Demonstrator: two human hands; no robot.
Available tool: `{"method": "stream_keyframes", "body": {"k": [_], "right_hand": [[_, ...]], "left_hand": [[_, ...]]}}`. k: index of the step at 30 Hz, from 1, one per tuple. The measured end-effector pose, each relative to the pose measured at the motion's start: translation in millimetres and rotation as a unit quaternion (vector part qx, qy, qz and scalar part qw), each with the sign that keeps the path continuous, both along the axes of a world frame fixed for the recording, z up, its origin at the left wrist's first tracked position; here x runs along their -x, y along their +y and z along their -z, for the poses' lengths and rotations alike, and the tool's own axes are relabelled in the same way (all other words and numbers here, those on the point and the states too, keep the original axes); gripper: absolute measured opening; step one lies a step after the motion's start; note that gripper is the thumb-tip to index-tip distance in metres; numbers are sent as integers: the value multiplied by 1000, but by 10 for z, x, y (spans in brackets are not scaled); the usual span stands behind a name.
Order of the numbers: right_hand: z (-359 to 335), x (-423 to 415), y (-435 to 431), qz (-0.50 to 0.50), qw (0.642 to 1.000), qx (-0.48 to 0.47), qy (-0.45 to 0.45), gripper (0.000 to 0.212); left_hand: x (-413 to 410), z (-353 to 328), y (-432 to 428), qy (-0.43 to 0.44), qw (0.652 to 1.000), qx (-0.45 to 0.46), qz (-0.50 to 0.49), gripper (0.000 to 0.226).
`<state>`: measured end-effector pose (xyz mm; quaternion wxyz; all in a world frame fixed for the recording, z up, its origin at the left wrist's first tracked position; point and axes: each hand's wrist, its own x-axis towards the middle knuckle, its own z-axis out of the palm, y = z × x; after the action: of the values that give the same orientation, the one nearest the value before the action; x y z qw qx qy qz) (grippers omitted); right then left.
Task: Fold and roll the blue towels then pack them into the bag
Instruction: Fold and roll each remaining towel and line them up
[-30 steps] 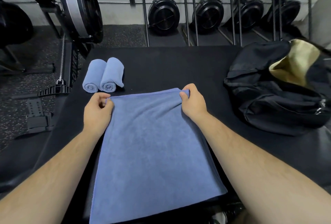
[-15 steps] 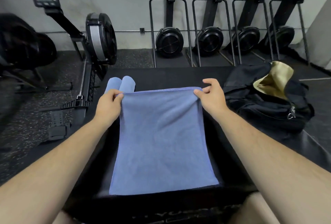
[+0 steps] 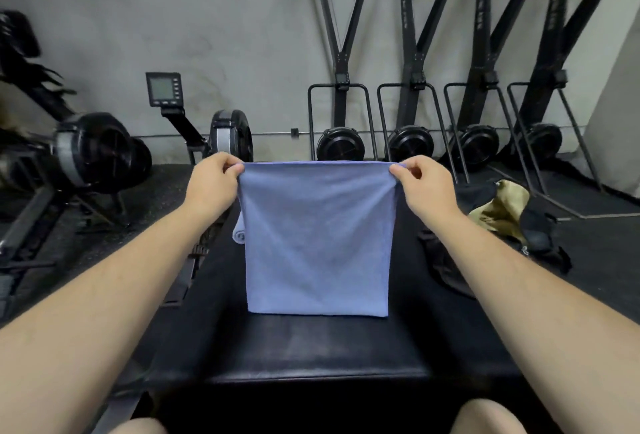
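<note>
A blue towel (image 3: 317, 243) hangs flat in the air over the black padded surface (image 3: 311, 347). My left hand (image 3: 211, 179) pinches its top left corner and my right hand (image 3: 427, 187) pinches its top right corner. The towel's lower edge hangs just above the pad. Behind its left edge peeks the end of a rolled blue towel (image 3: 238, 233) lying on the pad; the rest of it is hidden. The black bag (image 3: 498, 225) with a gold lining lies open to the right.
A rowing machine (image 3: 221, 135) with a monitor stands at the left beyond the pad. Several upright rowers (image 3: 408, 142) lean against the grey wall at the back. Speckled rubber floor lies on both sides. My knees show at the bottom edge.
Both hands have lifted the towel off the pad by its far corners until it hangs upright. The view has tilted up, and the towel now covers most of the rolled towels.
</note>
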<state>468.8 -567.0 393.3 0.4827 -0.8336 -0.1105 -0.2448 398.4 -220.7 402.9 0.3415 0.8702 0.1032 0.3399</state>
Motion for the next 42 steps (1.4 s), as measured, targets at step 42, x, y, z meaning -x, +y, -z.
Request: {"method": "stream_keyframes", "body": {"k": [42], "right_hand": [[569,-123,93,-19,975,-143,171,14]], "left_hand": [[129,677,-214,-8,956,294,12,14]]}}
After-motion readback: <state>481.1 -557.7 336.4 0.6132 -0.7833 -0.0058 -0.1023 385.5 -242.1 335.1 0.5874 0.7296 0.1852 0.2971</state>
